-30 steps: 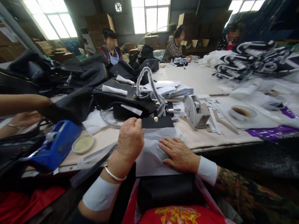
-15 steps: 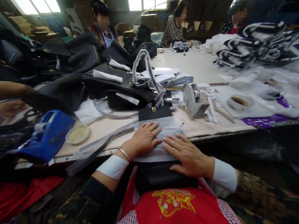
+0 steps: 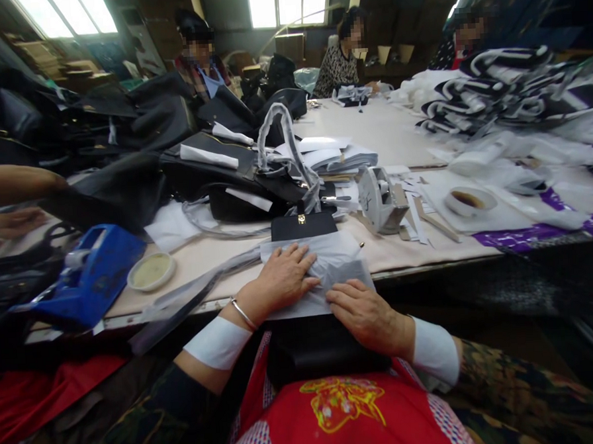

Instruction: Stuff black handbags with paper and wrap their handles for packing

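A black bag [image 3: 317,347] lies in front of me, reaching from the table edge to my lap. Its far section has a gold clasp [image 3: 301,219]. Over its middle is a thin white tissue sheet [image 3: 332,250]. My left hand [image 3: 290,275] rests flat on the sheet with fingers extended. At the sheet's lower right side, my right hand [image 3: 368,314] has its fingers bent and close together over the paper; its thumb is hidden. A plastic-wrapped strap [image 3: 214,274] trails left from under the sheet.
To the left stand a blue tape dispenser [image 3: 93,276] and a shallow dish [image 3: 151,271]. A grey tape dispenser [image 3: 382,201] and a bowl [image 3: 469,202] are right. Black handbags [image 3: 209,170] and a paper stack [image 3: 340,155] lie ahead. Another person's hand [image 3: 15,223] is far left.
My right hand has drawn slightly down and its fingers have bent, with the thumb now out of sight. My left hand stays flat on the sheet. The view has shifted slightly.
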Demonstrator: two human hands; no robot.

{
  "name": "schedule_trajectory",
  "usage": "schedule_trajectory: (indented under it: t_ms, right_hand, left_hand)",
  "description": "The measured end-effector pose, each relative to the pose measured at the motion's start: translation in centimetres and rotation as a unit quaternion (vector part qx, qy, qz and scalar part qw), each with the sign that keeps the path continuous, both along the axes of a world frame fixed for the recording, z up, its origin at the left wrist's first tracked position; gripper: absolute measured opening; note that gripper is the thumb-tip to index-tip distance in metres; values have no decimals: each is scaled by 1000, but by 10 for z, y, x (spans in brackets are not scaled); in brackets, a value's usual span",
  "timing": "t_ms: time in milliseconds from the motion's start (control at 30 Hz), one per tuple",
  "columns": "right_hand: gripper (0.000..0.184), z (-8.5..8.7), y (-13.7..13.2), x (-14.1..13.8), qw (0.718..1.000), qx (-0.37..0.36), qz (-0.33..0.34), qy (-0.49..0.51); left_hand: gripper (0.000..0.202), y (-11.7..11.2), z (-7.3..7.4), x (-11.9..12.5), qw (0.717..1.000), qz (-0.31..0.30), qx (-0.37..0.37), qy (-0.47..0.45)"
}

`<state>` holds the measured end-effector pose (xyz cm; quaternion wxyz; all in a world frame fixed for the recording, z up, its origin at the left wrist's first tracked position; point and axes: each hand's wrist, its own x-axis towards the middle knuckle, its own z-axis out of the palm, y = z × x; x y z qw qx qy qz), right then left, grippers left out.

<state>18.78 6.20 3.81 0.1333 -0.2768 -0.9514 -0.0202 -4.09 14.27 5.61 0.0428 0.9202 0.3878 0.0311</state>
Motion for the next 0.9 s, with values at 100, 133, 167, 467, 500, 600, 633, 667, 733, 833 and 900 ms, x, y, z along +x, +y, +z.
schedule_trajectory:
  t_ms: [100, 133, 167, 467, 500, 600, 633, 667, 733, 833, 900]
  right_hand:
    - [28, 8, -4, -1, 998, -39, 42, -15]
    - [27, 11, -4, -1, 996, -58, 55, -26]
    - [25, 13, -4, -1, 994, -77, 66, -36]
    - [22, 26, 4, 5, 985, -128, 98, -63]
    - [21, 26, 4, 5, 984, -132, 100, -62]
    - [20, 25, 5, 4, 980, -153, 115, -59]
    - [20, 24, 5, 4, 978, -161, 120, -59]
    - [20, 23, 6, 4, 976, -169, 125, -59]
    - [19, 23, 5, 4, 973, -186, 127, -56]
    - [18, 28, 6, 2, 969, -210, 124, -22]
    - [23, 32, 11, -2, 972, -205, 110, 34]
  left_hand:
    - [58, -6, 6, 1, 1000, -4, 5, -7]
    - [59, -9, 7, 1, 1000, -5, 5, -8]
    - [60, -11, 8, 2, 1000, -3, 4, -9]
    - [65, -34, 9, 8, 993, 92, 76, -15]
    - [65, -37, 10, 9, 992, 93, 85, -18]
    - [62, -45, 10, 15, 991, 75, 108, -27]
    - [61, -46, 8, 16, 991, 63, 112, -29]
    - [59, -47, 5, 18, 992, 51, 113, -29]
    - [58, -45, -3, 18, 993, 37, 105, -27]
    - [61, -39, -15, 16, 995, 45, 78, -29]
    - [59, -36, -20, 13, 996, 45, 66, -32]
